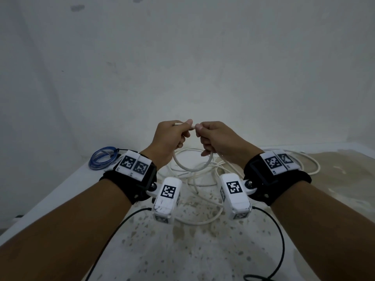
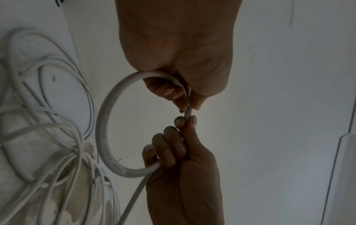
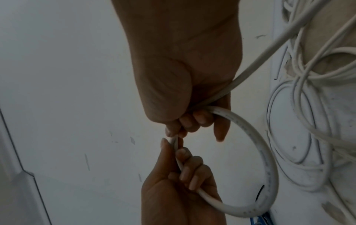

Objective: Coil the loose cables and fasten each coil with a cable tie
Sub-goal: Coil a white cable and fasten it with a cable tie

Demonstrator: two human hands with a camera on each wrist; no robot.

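Above the speckled table [image 1: 203, 250], left hand [image 1: 169, 138] and right hand [image 1: 218, 138] grip a white cable [image 1: 190, 168] loop.

Table and wall
The white table [image 1: 60, 191] has a speckled, tan-stained top; the pale wall [image 1: 182, 57] behind it carries a few dark smudges [image 1: 77, 8].
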